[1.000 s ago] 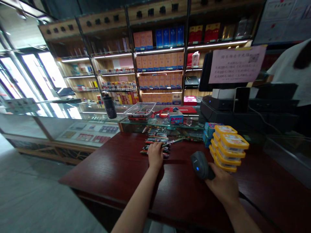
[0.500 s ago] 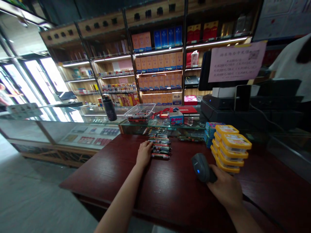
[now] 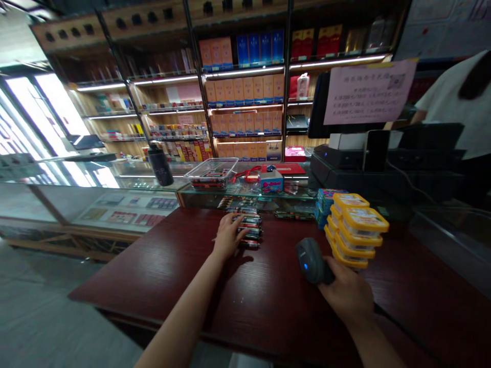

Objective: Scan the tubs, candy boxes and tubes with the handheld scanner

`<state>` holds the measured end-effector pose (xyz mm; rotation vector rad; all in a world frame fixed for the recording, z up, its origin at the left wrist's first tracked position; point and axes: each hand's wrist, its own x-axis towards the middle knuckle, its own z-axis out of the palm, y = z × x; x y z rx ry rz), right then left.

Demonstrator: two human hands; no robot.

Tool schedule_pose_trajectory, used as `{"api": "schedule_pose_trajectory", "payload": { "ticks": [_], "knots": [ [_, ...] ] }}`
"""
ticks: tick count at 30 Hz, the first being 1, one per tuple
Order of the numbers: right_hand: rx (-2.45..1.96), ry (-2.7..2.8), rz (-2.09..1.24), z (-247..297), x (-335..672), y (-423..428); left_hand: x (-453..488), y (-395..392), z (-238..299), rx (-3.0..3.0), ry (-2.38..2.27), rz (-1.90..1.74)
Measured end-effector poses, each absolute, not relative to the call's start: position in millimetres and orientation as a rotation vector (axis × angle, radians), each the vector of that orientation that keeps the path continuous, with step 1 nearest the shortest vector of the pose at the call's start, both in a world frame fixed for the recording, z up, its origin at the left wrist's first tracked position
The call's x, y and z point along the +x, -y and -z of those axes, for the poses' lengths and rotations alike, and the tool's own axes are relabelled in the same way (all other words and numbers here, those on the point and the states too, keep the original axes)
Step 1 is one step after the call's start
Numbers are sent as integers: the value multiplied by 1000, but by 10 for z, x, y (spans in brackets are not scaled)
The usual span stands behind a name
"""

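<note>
My left hand lies on the dark red counter with its fingers spread over a row of slim wrapped snack sticks. It holds nothing. My right hand is closed round the handle of a dark barcode scanner, whose blue light shows. The scanner sits just left of a stack of yellow-lidded tubs.
A glass display case runs along the far side, with a dark bottle, a clear tray and a small box on top. A register with a pink notice stands at right. A person in white is behind it.
The sticks, scattered a second ago, now sit in a tidy row. My left hand slid to their left side and spread its fingers over them. The scanner hand barely moved.
</note>
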<state>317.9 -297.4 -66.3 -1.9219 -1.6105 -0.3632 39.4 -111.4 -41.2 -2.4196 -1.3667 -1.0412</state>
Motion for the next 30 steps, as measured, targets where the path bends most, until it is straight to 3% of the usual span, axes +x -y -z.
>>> {"api": "schedule_pose_trajectory", "payload": {
  "ticks": [8, 14, 22, 30],
  "knots": [
    [-2039, 1561, 291, 533, 3131, 2992, 1323, 869, 279, -2658, 1175, 791],
    [-2012, 1593, 320, 578, 3155, 2974, 1856, 624, 425, -2782, 1331, 500],
    [-2008, 1581, 256, 572, 3167, 2952, 2090, 511, 505, -2659, 1592, 444],
    [-2023, 1601, 310, 598, 3177, 2966, 2066, 774, 400, -2649, 1561, 323]
  ]
}}
